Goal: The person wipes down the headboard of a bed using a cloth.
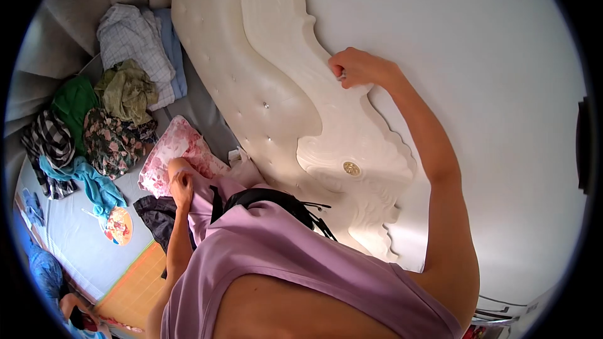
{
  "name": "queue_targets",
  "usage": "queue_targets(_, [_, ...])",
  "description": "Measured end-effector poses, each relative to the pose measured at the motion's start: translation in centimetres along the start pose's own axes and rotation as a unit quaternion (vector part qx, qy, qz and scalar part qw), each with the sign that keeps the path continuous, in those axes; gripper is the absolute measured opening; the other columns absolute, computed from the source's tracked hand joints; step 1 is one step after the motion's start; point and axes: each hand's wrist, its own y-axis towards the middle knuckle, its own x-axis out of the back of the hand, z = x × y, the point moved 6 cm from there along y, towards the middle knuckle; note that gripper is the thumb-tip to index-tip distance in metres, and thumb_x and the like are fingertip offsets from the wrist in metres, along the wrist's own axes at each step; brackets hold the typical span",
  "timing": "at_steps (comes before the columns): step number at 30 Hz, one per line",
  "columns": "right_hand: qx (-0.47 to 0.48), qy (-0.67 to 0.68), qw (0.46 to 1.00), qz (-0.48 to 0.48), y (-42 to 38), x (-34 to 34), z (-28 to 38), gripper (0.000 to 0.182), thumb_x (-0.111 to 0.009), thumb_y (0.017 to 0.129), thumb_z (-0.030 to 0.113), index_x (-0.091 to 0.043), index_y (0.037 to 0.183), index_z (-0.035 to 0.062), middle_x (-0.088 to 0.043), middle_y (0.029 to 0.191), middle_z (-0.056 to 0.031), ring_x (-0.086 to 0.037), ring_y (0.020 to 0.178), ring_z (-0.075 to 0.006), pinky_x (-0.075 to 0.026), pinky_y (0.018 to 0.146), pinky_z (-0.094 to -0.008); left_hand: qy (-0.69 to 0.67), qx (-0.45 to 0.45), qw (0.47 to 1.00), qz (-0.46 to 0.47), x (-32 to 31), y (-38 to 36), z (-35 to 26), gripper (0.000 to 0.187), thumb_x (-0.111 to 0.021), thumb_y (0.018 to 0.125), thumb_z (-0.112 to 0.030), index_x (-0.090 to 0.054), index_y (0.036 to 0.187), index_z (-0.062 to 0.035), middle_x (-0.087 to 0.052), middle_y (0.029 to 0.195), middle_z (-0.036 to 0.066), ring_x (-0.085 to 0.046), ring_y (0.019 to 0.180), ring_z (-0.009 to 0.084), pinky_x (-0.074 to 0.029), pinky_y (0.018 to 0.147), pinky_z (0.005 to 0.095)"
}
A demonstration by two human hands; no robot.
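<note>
My right hand point(355, 68) is closed at the top edge of the cream carved headboard point(276, 31), near the wall. A small whitish thing point(341, 76) shows between its fingers; its kind cannot be made out. My left hand point(182, 188) rests on my bent knee with its fingers apart, holding nothing. Beneath that knee lies a pillow point(179, 141) with a pink floral print. Tufted padding with shiny buttons covers the headboard's middle, and a round gold ornament point(352, 169) sits on its carved part.
Crumpled clothes lie on the bed at left, among them a green garment point(72, 103), a floral one point(113, 141) and a turquoise one point(94, 182). A round printed fan point(118, 226) lies near an orange mat point(135, 282). Another person's arm point(75, 307) shows at lower left.
</note>
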Motion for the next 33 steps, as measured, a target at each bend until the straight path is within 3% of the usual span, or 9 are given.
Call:
queue_targets(4, [0.026,-0.032,0.999,0.026,1.0,3.8,0.4,0.007,-0.062,0.072,0.003,-0.055,0.074,0.0024,-0.058,0.070,-0.0053,-0.050,0.063,-0.0169,-0.041,0.057,-0.0321,0.005,0.005,1.000,0.006,-0.3,-0.1,1.0,0.015,-0.059,0.083,-0.015,-0.067,0.088,-0.0030,-0.064,0.085,0.018,-0.061,0.079,0.0361,-0.049,0.073,0.0416])
queue_targets(5, [0.053,0.023,0.993,-0.101,1.1,5.2,1.4,0.006,-0.062,0.077,0.004,-0.057,0.079,0.0016,-0.060,0.074,-0.0067,-0.052,0.066,-0.0166,-0.043,0.059,-0.0319,0.022,0.009,1.000,0.001,-0.2,-0.3,1.0,0.017,-0.060,0.084,-0.017,-0.066,0.091,-0.0023,-0.065,0.087,0.018,-0.062,0.080,0.0369,-0.049,0.073,0.0412])
queue_targets(6, [0.051,0.022,0.994,-0.099,2.2,4.5,1.5,0.006,-0.062,0.077,0.004,-0.057,0.079,0.0016,-0.060,0.074,-0.0067,-0.052,0.066,-0.0166,-0.043,0.059,-0.0319,0.020,0.009,1.000,0.003,-0.3,-0.1,1.0,0.017,-0.060,0.084,-0.017,-0.066,0.091,-0.0023,-0.065,0.087,0.018,-0.062,0.080,0.0369,-0.049,0.073,0.0412])
queue_targets(8, [0.144,0.098,0.929,-0.327,3.5,4.9,1.4,0.007,-0.063,0.083,0.004,-0.057,0.085,0.0004,-0.061,0.080,-0.0076,-0.053,0.067,-0.0172,-0.045,0.062,-0.0328,-0.004,0.007,1.000,0.028,-0.6,0.3,0.9,0.014,-0.057,0.081,-0.012,-0.067,0.086,-0.0033,-0.063,0.080,0.018,-0.060,0.077,0.0349,-0.048,0.073,0.0410])
queue_targets(10, [0.098,0.092,0.935,-0.327,5.0,3.6,0.5,0.007,-0.062,0.087,0.004,-0.057,0.090,0.0003,-0.062,0.083,-0.0079,-0.054,0.069,-0.0182,-0.046,0.065,-0.0334,-0.004,-0.006,0.999,0.034,-0.6,0.4,0.6,0.014,-0.057,0.082,-0.012,-0.067,0.085,-0.0028,-0.062,0.080,0.018,-0.060,0.077,0.0353,-0.047,0.074,0.0418])
queue_targets(12, [0.114,0.075,0.928,-0.347,5.8,2.6,0.1,0.002,-0.058,0.085,0.004,-0.057,0.084,0.0029,-0.060,0.081,-0.0117,-0.055,0.072,-0.0282,-0.046,0.068,-0.0382,-0.009,0.012,0.999,0.034,-0.4,0.0,0.6,0.014,-0.057,0.082,-0.012,-0.067,0.085,-0.0023,-0.062,0.079,0.018,-0.060,0.077,0.0358,-0.047,0.074,0.0421])
queue_targets(15, [0.158,0.086,0.935,-0.306,6.1,1.6,-0.5,0.004,-0.061,0.087,0.003,-0.057,0.086,0.0002,-0.060,0.080,-0.0084,-0.053,0.068,-0.0201,-0.045,0.064,-0.0329,-0.016,-0.007,1.000,0.010,-0.3,-0.2,0.8,0.015,-0.056,0.082,-0.012,-0.067,0.086,-0.0023,-0.062,0.077,0.018,-0.060,0.077,0.0357,-0.047,0.074,0.0419])
queue_targets(24, [0.024,0.006,0.999,-0.036,0.2,-0.2,-1.4,0.012,-0.050,0.078,-0.010,-0.047,0.074,0.0005,-0.047,0.067,-0.0072,-0.037,0.062,-0.0190,-0.035,0.057,-0.0355,-0.030,0.004,0.999,0.045,-0.4,0.1,0.8,0.015,-0.056,0.082,-0.010,-0.067,0.087,-0.0018,-0.064,0.083,0.019,-0.061,0.078,0.0365,-0.048,0.073,0.0415])
queue_targets(33, [0.002,0.004,0.999,-0.033,-1.0,-1.6,0.0,0.019,-0.043,0.070,-0.016,-0.043,0.076,0.0019,-0.047,0.069,-0.0084,-0.039,0.064,-0.0231,-0.033,0.059,-0.0393,-0.045,0.003,0.998,0.041,-0.7,-0.1,2.1,0.013,-0.057,0.086,-0.010,-0.066,0.089,-0.0013,-0.066,0.087,0.017,-0.066,0.081,0.0315,-0.050,0.075,0.0365])
